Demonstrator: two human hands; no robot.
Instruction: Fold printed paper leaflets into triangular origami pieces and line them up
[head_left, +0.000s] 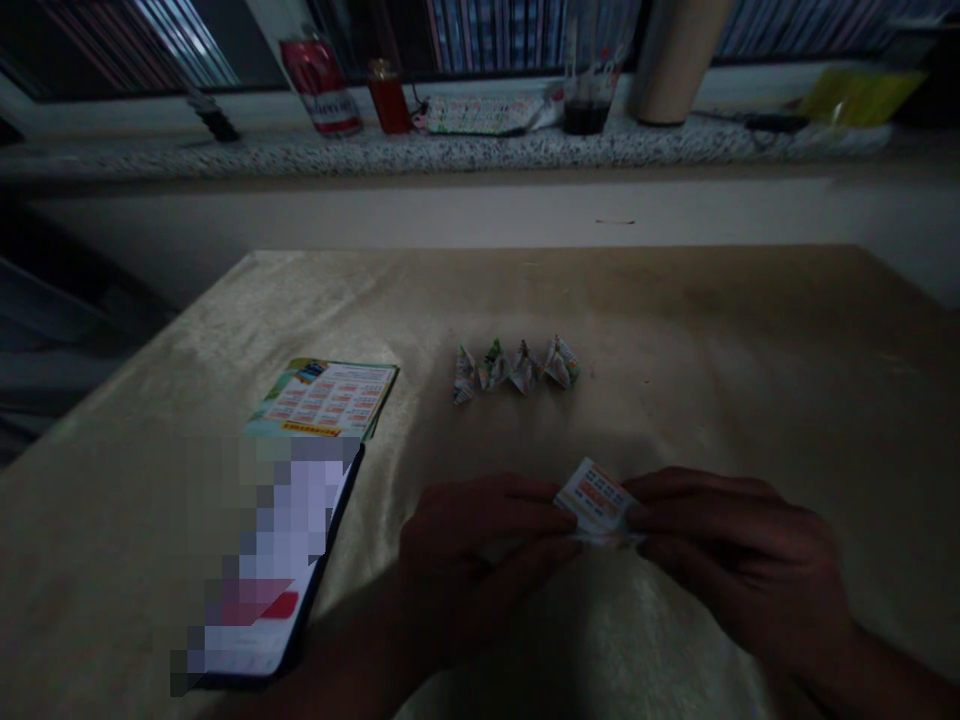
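Small printed paper slip [598, 500]: held just over the table's near edge, about midway along it, partly folded, white with orange and blue print. Left hand [480, 545] pinches its left end between thumb and fingertips. Right hand [739, 560] pinches its right end the same way. Both grips are closed tight on the slip.

Table [750, 350]: covered in pale beige cloth. Four folded paper pieces [516, 368] sit in a row near its centre, beyond the hands and apart from them.

Printed sheet [326, 398] lies flat toward the left edge. A flat dark-edged device [277, 560] overlaps its near end and reaches toward the near-left corner.

Stone ledge [225, 155] beyond the far edge carries a red can [322, 85] and a dark glass [589, 100].
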